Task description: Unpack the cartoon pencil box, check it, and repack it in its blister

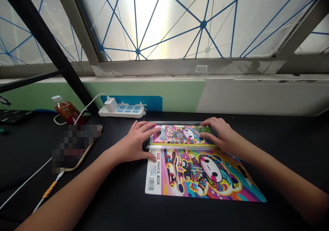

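A printed card (pixel 203 176) is what's nearest here, lying flat on the desk (pixel 288 148), with "PENCIL BOX" and a barcode along its left edge and a loud skateboarding cartoon across the rest. Right at 12 o'clock from that card, a pencil box (pixel 181 135) sits in a clear plastic tray (pixel 181 124), showing the same sort of artwork and lying flat with its long side across the view.

The box is framed by both hands. The left hand (pixel 133 142) is spread over its left end, with a fingertip dropping to the card's top edge. The right hand (pixel 221 136) is curved over its right end, with the fingers lying across the top. Neither hand is clenched or fully released, but whether the box is firmly gripped can't be told from this view.

At 9 o'clock from the box, a pixelated object (pixel 74 148) is lying on the desk, with a white cable (pixel 25 179) off toward 8 o'clock. At about 10 o'clock, a bottle of orange drink (pixel 66 110) is standing near a white power strip (pixel 122 110), which has a charger (pixel 111 105) plugged in. Behind all that are a green wall panel (pixel 144 90) and a window (pixel 164 22) crossed by blue lines.
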Demonstrator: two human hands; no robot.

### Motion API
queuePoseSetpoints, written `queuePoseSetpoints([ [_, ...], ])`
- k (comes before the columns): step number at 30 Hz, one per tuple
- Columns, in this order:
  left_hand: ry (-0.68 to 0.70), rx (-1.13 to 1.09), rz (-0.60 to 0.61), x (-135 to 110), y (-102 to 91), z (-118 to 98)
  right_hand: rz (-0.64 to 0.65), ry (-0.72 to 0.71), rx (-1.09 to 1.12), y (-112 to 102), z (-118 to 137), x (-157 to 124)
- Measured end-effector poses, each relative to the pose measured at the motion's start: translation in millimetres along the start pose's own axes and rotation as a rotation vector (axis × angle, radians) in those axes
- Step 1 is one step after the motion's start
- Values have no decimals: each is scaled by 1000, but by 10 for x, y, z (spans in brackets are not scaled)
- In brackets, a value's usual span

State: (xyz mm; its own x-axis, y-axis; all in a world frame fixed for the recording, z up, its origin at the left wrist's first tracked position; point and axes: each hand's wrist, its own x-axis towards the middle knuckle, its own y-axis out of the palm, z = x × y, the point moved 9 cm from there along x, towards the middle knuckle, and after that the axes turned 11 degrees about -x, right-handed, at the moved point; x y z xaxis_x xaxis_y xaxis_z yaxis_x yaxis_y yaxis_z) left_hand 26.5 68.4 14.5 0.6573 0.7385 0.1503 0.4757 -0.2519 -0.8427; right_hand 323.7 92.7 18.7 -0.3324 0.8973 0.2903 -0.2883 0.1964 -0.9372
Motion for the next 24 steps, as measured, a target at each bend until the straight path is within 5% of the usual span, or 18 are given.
queuePoseSetpoints([
  [10,-7,-67,-53,-7,-34,48,-147,-50,33,-62,26,-25],
  [24,63,-106,-485,-88,-332,8,-329,-270,-50,-689,472,-323],
])
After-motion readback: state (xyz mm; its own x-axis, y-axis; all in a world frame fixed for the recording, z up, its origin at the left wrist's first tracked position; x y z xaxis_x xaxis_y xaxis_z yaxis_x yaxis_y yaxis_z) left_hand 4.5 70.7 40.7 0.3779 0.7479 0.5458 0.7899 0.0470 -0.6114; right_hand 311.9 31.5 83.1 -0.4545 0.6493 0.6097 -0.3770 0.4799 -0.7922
